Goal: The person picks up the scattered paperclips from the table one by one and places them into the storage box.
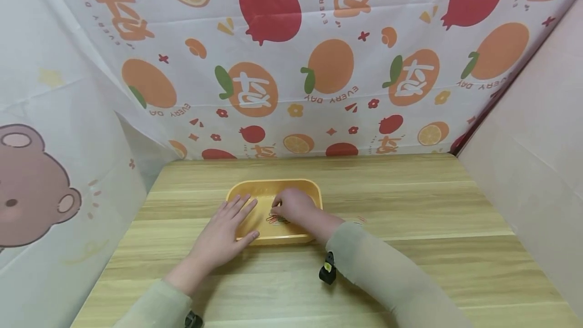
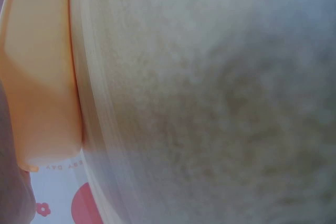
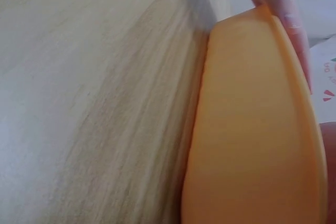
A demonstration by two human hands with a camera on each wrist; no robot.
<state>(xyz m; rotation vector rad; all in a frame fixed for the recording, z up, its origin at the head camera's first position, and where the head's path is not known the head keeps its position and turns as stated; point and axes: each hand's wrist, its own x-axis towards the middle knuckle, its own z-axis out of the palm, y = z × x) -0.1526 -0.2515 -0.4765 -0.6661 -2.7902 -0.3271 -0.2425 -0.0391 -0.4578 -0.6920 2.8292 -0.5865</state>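
Observation:
A shallow yellow-orange plastic tray sits on the wooden table, and its side wall fills much of the right wrist view. My left hand rests over its left end with the fingers spread straight and the thumb at the near rim. Inside the tray, my right hand reaches down with bent fingers, thumb and index finger pinching what looks like a paper clip. Under these fingertips lies a small pile of coloured paper clips, partly covered by the hand.
A few thin pinkish pieces, probably paper clips, lie on the table right of the tray, partly behind the right sleeve. A fruit-print curtain hangs at the table's back edge. Pale cloth walls stand on both sides.

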